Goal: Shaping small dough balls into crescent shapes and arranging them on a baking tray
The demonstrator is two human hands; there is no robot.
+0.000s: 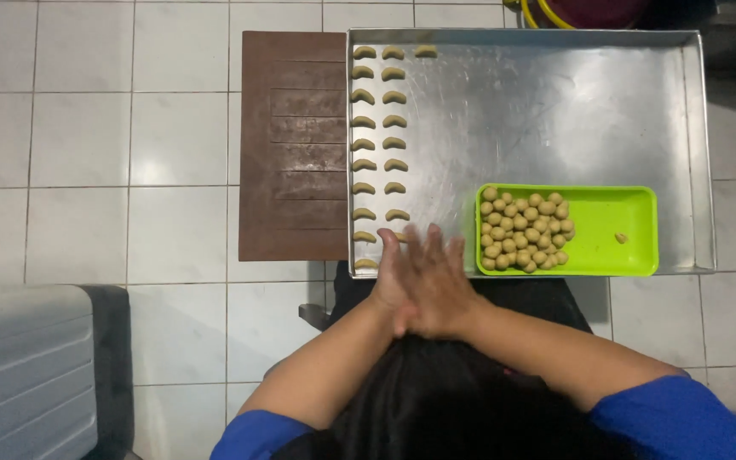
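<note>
At the far left a grey ribbed case [23,375] with a dark edge sits on the white tiled floor [78,136]. Further right, a brown wooden board [293,145] lies flat on the tiles, touching the left rim of a large metal baking tray [555,111]. Along the tray's left side run two columns of small tan crescent-shaped dough pieces [378,132], with one more starting a third column at the top.

At the tray's near edge, above a black apron, the left hand [402,285] and the right hand [440,294] are pressed flat palm to palm, fingers straight and blurred. Whether any dough lies between them cannot be told.

Just right of the hands, a lime-green rectangular tray [615,213] rests inside the metal tray, holding a heap of round dough balls [523,230] at its left end and one stray ball [621,238] apart. Beyond the top edge, a dark bowl with a yellow rim [585,12] is partly cut off.
</note>
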